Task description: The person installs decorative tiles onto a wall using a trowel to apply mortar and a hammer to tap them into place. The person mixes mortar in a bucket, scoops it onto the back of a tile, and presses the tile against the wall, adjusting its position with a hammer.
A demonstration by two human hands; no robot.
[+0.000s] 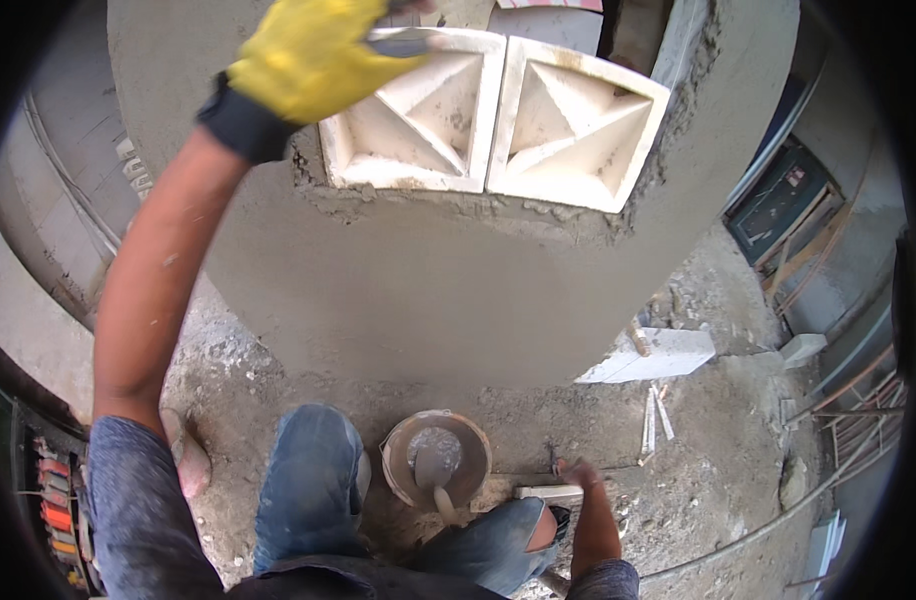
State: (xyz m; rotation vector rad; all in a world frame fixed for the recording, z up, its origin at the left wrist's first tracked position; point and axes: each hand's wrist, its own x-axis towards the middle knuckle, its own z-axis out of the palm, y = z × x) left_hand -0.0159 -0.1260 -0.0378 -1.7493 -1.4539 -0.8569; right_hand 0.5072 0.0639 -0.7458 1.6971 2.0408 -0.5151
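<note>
My left hand [308, 60], in a yellow glove with a dark cuff, is raised to the wall and holds a grey metal blade [406, 42] against the top edge of the left white moulded block [418, 120]. A second white block [578, 125] sits right beside it, both set in wet grey mortar [458, 205]. My right hand [578, 470] is bare and low, resting on the ground by a white flat strip [546, 492]. Its fingers are too small to read.
A round bucket [393, 455] holding mortar and a trowel [436, 470] stands between my knees. A white slab [658, 355] and thin white strips [656, 415] lie on the rubble floor at right. Metal bars [858, 420] lie far right, and the plastered wall [428, 300] fills the front.
</note>
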